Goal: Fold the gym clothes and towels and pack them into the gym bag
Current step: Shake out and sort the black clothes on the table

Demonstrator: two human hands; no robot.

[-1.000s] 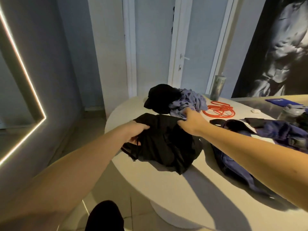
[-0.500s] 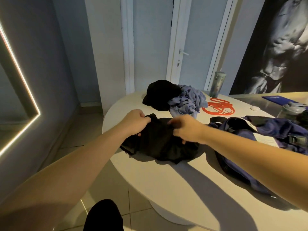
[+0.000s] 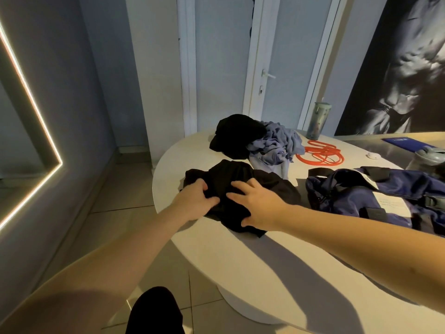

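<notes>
Black garment [image 3: 240, 174] lay crumpled on white table [image 3: 240, 261], under both hands. Left hand [image 3: 195, 203] fingers curled, bunching its cloth; right hand [image 3: 258, 208] fingers spread flat, pressing it. Navy gym bag [image 3: 349, 189] sat just right of right fingers; white label [image 3: 390, 201] unreadable.

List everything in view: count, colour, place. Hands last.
crumpled black garment: one, black, near-left of table, under both hands
bunched black clothing pile: one, black, table's far side
crumpled lavender cloth: one, lavender, against that pile's right
looped orange elastic bands: one bundle, orange, right of lavender cloth
navy fabric gym bag: one, navy, right of garment
tall greenish tumbler: one, greenish, table's far edge
grey-lidded bottle: one, grey, right frame edge
flat blue item: one, blue, far right surface
round white table: one, white, centre
left hand: one, on garment's left part
right hand: one, fingers spread on garment
</notes>
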